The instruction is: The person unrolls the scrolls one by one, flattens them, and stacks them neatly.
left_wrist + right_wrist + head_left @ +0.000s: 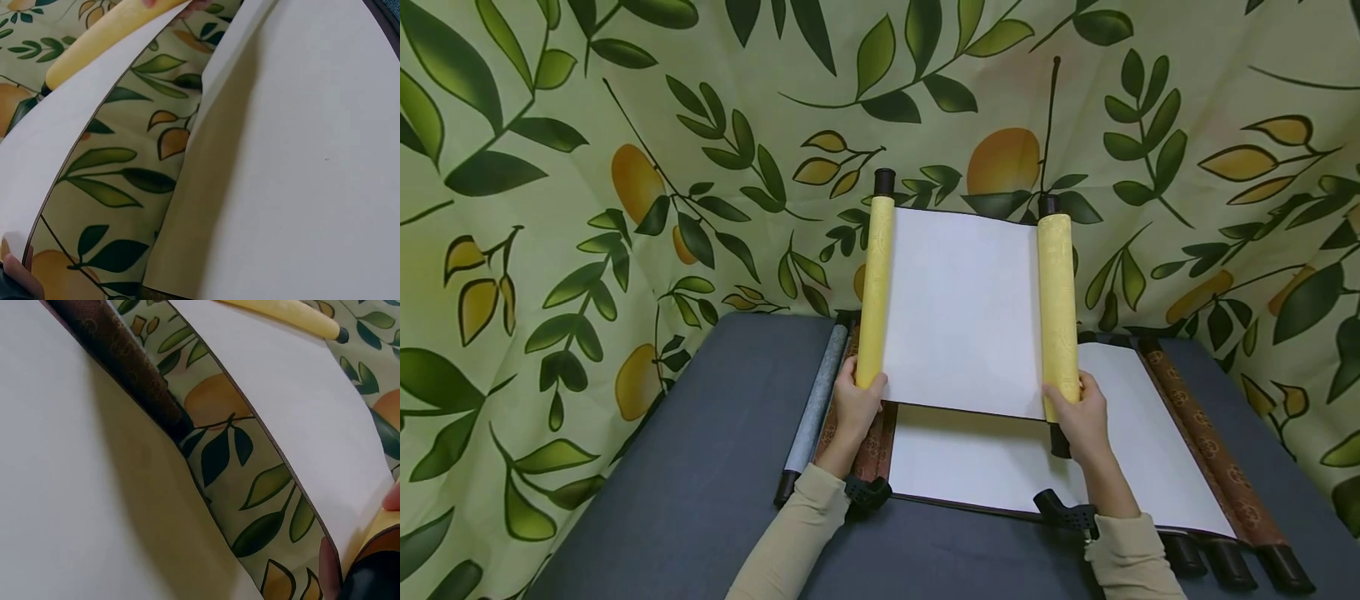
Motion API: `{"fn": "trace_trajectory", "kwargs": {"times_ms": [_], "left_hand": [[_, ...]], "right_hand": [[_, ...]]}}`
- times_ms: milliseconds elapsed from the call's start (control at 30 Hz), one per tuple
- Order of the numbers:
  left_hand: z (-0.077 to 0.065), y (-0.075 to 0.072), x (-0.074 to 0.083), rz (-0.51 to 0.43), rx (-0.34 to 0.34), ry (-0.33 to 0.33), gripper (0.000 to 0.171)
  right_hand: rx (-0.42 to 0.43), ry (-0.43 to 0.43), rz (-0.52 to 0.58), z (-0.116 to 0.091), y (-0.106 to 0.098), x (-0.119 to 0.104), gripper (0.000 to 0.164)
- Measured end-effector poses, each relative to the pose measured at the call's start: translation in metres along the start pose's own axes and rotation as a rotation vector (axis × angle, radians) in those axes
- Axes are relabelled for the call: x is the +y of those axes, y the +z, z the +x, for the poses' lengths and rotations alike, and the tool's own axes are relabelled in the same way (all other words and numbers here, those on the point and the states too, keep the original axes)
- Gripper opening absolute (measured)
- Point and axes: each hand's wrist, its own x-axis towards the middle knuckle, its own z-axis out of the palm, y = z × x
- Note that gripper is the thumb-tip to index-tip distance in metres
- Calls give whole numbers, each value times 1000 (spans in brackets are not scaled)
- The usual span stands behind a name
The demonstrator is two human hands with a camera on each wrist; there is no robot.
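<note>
A yellow scroll [1057,308] is held up above the table, partly unrolled, with blank white paper stretched between its two rollers. My left hand [857,404] grips the lower end of the left roller, whose bottom knob is hidden. My right hand [1081,412] holds the thicker right roller near its black lower knob. At the edge of the right wrist view, a thumb presses the yellow roll [375,528]. Beneath lies a brown patterned scroll [1217,442], spread open with its white sheet [970,458] facing up and partly covered by the raised one.
A blue-grey rolled scroll [818,400] lies along the left side of the brown one. Several black roller knobs [1228,562] stick out at the table's front right. The dark grey table [700,467] meets a leaf-patterned cloth [737,167] at the back and sides.
</note>
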Motion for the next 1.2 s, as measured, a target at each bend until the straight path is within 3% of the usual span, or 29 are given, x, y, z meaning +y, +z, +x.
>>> {"fn": "trace_trajectory", "kwargs": {"times_ms": [100, 233, 367, 533, 733, 967, 1200], "left_hand": [[-2, -1, 5, 0, -14, -7, 40], [-11, -6, 25, -20, -35, 4, 37], [-16, -10, 38, -44, -45, 7, 35], [-15, -12, 39, -50, -54, -15, 37], [-12, -13, 40, -46, -40, -32, 36], [8, -8, 4, -71, 0, -38, 38], [-7, -15, 36, -37, -11, -20, 35]], "right_hand": [[-6, 3, -10, -1, -1, 0, 61], [-21, 17, -1, -2, -3, -1, 72], [1, 21, 9, -2, -4, -2, 66], [20, 18, 22, -1, -5, 0, 57], [-6, 40, 19, 0, -6, 0, 57], [-62, 57, -10, -1, -11, -3, 61], [-27, 27, -36, -1, -9, -1, 54]]}}
